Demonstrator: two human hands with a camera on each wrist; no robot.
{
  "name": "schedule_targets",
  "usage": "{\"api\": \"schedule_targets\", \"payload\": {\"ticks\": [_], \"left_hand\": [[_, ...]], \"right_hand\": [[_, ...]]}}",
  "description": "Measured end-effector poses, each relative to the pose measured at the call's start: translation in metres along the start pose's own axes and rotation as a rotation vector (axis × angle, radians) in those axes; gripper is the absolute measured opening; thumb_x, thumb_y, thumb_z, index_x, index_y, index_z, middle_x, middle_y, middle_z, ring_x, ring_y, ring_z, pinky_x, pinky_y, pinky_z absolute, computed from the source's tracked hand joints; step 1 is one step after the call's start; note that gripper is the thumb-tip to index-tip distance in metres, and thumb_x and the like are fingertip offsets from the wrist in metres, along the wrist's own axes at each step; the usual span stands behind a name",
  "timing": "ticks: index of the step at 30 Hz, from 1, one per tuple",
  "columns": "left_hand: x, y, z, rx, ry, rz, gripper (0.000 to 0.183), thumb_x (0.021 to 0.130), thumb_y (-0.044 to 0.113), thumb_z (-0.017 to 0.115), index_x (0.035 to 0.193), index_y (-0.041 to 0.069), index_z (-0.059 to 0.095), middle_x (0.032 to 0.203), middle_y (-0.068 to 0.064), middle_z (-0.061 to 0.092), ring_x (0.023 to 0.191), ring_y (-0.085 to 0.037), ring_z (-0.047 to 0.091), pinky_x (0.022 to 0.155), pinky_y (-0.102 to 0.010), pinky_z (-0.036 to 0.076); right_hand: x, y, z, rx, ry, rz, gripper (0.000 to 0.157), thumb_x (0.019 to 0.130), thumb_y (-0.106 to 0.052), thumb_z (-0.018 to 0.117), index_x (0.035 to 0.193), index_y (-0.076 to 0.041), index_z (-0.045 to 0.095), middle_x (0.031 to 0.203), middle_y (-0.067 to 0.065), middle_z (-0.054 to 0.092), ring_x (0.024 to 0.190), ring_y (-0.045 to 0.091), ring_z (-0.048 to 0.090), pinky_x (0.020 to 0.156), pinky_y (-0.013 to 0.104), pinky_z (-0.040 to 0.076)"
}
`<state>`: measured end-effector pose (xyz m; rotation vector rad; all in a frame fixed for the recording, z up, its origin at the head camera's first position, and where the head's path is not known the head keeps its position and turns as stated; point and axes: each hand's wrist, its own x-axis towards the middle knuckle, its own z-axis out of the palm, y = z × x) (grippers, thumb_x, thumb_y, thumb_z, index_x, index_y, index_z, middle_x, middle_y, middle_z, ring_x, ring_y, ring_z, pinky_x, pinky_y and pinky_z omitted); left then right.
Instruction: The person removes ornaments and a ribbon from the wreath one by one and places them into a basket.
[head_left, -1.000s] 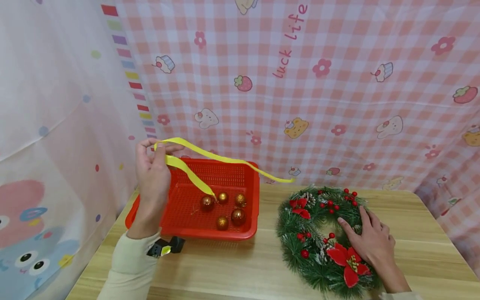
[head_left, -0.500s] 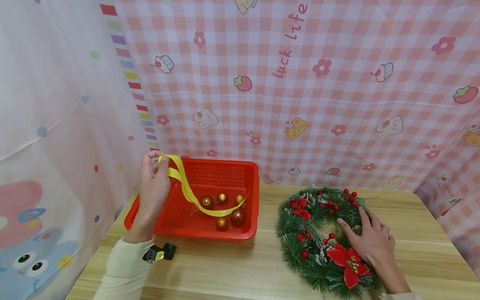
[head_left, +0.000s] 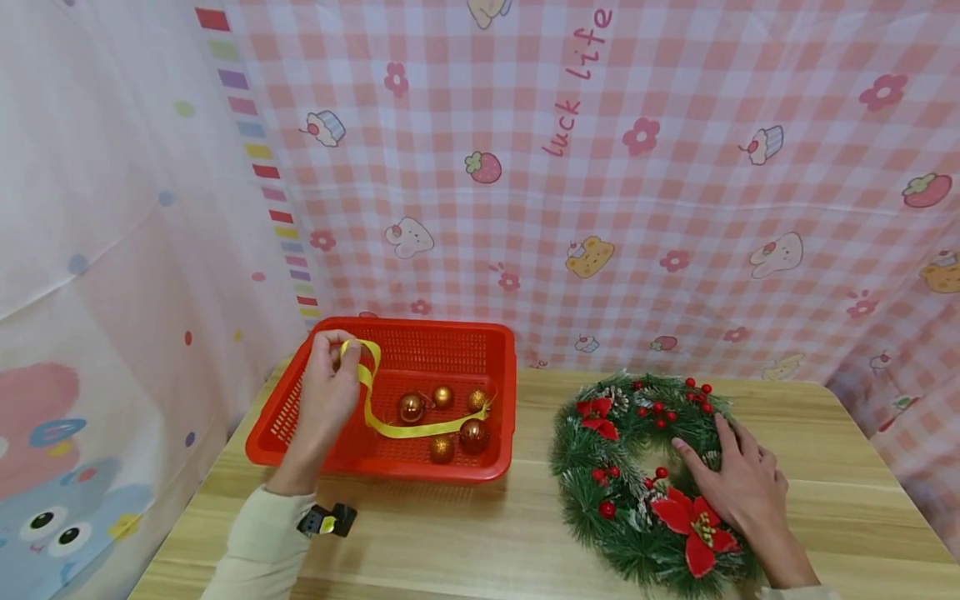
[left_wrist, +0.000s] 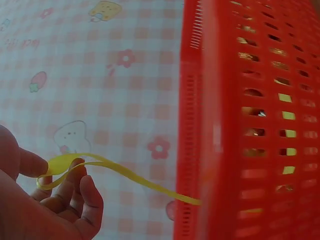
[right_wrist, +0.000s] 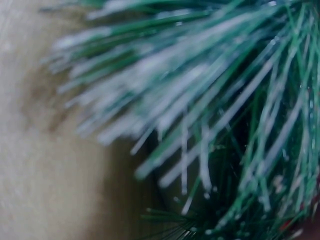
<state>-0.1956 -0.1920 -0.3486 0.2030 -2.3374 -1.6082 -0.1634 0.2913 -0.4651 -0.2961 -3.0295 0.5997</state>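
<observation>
Over the left part of the red plastic basket, my left hand pinches a yellow ribbon between thumb and fingers. The ribbon loops at the fingertips, then hangs down into the basket across several gold ball ornaments. In the left wrist view, thumb and index finger press the folded ribbon, outside the basket wall. My right hand rests with spread fingers on the right side of a green Christmas wreath. Only frosted wreath needles show in the right wrist view; the hand is hidden there.
A wooden table bears basket and wreath. Behind it hangs a pink checked curtain, with a pale cartoon curtain at the left. The wreath carries red berries, pinecones and a large red flower.
My left hand has come down and slightly right, toward the basket. The ribbon, stretched out over the basket's back rim earlier, now droops inside among the balls. My right hand stays put.
</observation>
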Motion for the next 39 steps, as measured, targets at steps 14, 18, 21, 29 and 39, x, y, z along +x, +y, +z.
{"api": "schedule_targets", "payload": {"ticks": [14,18,21,29,39], "left_hand": [[-0.003,-0.023,0.005,0.092,-0.024,-0.01,0.026,0.096,0.029,0.051,0.115,0.013,0.043,0.103,-0.007,0.056,0.076,-0.02,0.045,0.056,-0.026,0.041],[-0.005,-0.029,0.005,0.168,-0.018,0.028,0.032,0.092,0.026,0.058,0.117,0.013,0.044,0.108,-0.005,0.055,0.082,-0.02,0.047,0.061,-0.029,0.044],[-0.007,-0.032,0.004,0.202,-0.023,0.051,0.035,0.091,0.026,0.06,0.12,0.014,0.045,0.11,-0.005,0.056,0.084,-0.02,0.048,0.064,-0.032,0.044],[-0.011,-0.038,0.005,0.253,-0.024,0.117,0.038,0.091,0.023,0.06,0.126,0.015,0.047,0.108,-0.006,0.059,0.083,-0.02,0.051,0.065,-0.033,0.044],[-0.02,-0.045,0.0,0.445,-0.008,0.318,0.047,0.092,0.022,0.059,0.135,0.009,0.046,0.117,-0.013,0.059,0.096,-0.029,0.055,0.08,-0.046,0.047]], "right_hand": [[0.001,0.0,0.001,0.0,-0.005,0.004,0.095,0.085,-0.073,0.034,0.15,-0.007,0.01,0.145,0.033,0.016,0.116,0.062,0.02,0.082,0.073,0.021],[0.001,-0.001,0.001,-0.003,-0.007,0.002,0.095,0.085,-0.073,0.034,0.15,-0.007,0.011,0.144,0.033,0.017,0.116,0.062,0.021,0.082,0.073,0.021],[0.001,-0.002,0.001,-0.008,-0.012,0.004,0.096,0.085,-0.073,0.034,0.149,-0.006,0.011,0.144,0.033,0.017,0.116,0.062,0.021,0.082,0.073,0.021],[0.003,0.0,-0.003,-0.009,-0.012,-0.001,0.095,0.086,-0.072,0.034,0.149,-0.006,0.011,0.144,0.033,0.017,0.116,0.062,0.021,0.083,0.074,0.019],[-0.008,0.004,-0.015,0.089,0.154,-0.167,0.074,0.095,-0.052,0.038,0.147,-0.001,0.02,0.146,0.032,0.018,0.13,0.056,0.012,0.093,0.076,0.002]]}}
